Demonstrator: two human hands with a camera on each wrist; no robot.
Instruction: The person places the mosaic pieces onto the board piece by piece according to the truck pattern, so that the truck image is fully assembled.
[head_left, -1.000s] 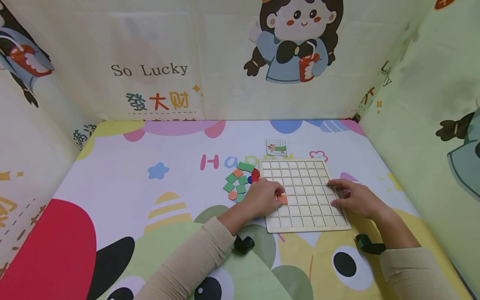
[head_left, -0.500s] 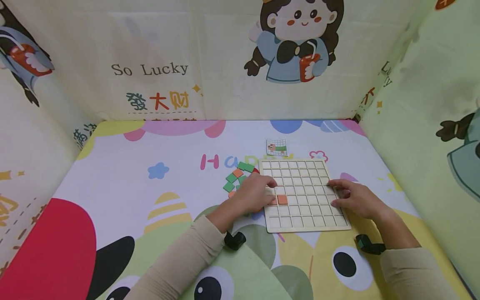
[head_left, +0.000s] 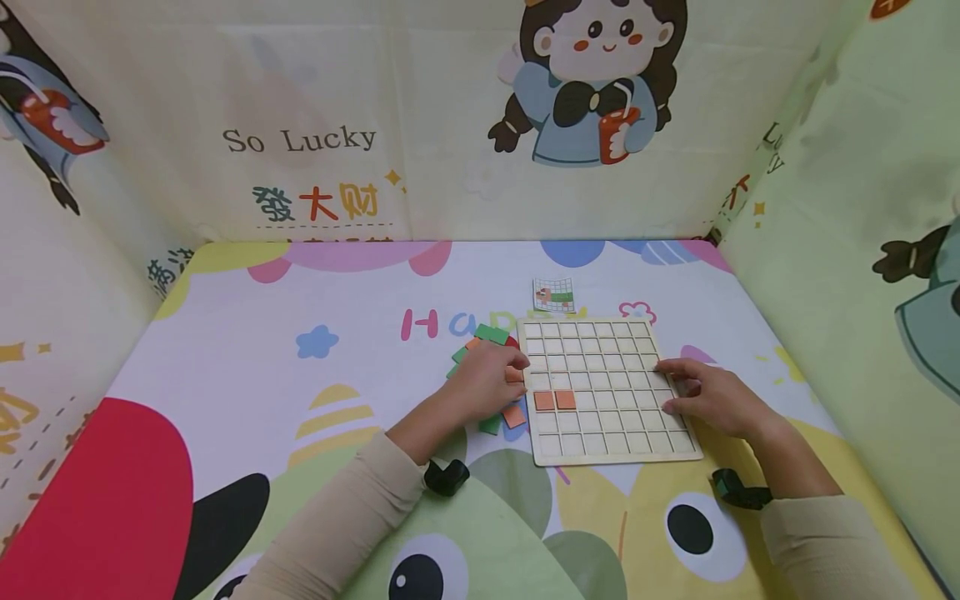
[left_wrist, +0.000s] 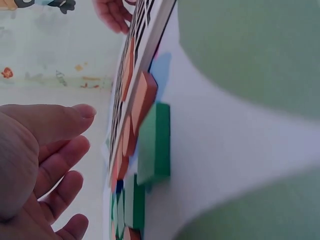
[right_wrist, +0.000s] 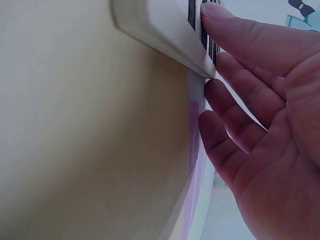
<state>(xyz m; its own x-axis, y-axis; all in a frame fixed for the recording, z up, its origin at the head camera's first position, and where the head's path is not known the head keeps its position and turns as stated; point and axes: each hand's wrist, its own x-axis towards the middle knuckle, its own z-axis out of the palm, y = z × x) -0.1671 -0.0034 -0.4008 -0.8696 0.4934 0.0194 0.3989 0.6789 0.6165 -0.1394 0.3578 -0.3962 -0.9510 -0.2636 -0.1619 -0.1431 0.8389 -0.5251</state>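
A pale wooden grid board (head_left: 607, 433) lies flat on the patterned tablecloth. Side by side in its left cells sit two orange square tiles, one at the edge (head_left: 543, 401) and one just inside (head_left: 566, 400). My left hand (head_left: 483, 379) hovers over the loose tiles left of the board; in the left wrist view its fingers (left_wrist: 70, 155) are loosely bent, thumb and fingertips apart, nothing between them. The hand hides part of the pile. My right hand (head_left: 708, 396) rests at the board's right edge, its thumb (right_wrist: 245, 37) on the top surface and fingers relaxed.
Green tiles (head_left: 491, 333), an orange tile (head_left: 513, 415) and a partly covered red piece (head_left: 513, 342) lie left of the board. Behind the board is a small picture card (head_left: 552, 295) with a coloured grid pattern. Printed cloth walls (head_left: 450, 125) enclose the table.
My left hand has let go of an orange tile in the board's leftmost cell, beside the other one, and has moved left over the pile. The right hand has stayed put.
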